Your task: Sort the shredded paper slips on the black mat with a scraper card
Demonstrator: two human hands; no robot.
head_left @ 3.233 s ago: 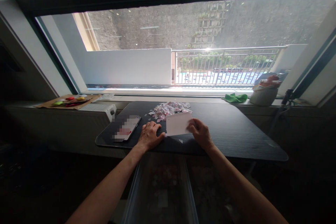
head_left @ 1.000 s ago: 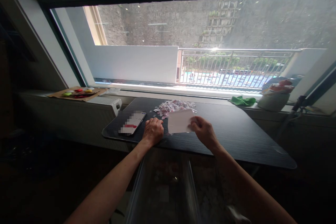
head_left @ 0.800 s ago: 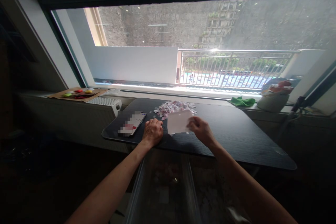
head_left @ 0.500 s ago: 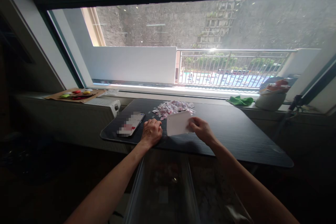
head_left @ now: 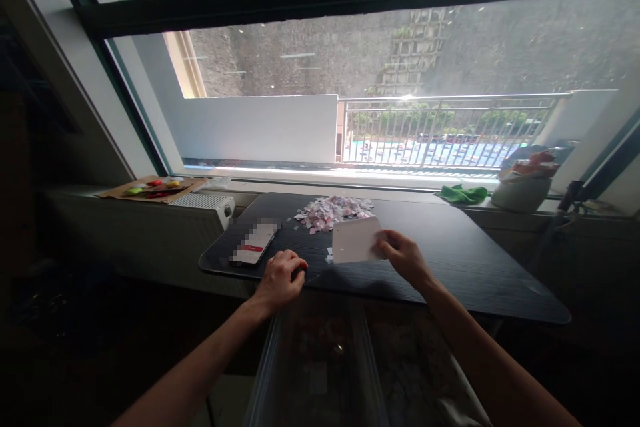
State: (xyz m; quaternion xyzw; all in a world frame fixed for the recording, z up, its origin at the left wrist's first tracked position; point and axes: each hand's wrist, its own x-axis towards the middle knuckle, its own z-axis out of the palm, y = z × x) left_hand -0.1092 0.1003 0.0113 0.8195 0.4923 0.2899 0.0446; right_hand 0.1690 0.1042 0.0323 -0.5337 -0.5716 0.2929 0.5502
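Observation:
My right hand (head_left: 403,257) grips a flat white card (head_left: 356,240) by its right edge, holding it tilted above the dark table (head_left: 460,260). Just behind the card lies a heap of small paper scraps (head_left: 333,213), whitish and pink. One loose scrap (head_left: 329,255) shows at the card's left edge. My left hand (head_left: 283,275) is at the table's front edge with its fingers curled in; whatever they may hold is hidden. To its left a phone (head_left: 259,245) lies on the table, its screen lit and partly blurred out.
Below the table's front edge stands a clear plastic bin (head_left: 320,373), its contents dim. A green cloth (head_left: 463,194) and a filled pale pot (head_left: 523,190) sit on the sill at right. Left of the table are a radiator (head_left: 210,205) and a board (head_left: 150,189) with coloured items.
The card in my right hand has moved right, uncovering a loose scrap. My left hand has drawn back toward the table's edge and curled more. The view has shifted slightly.

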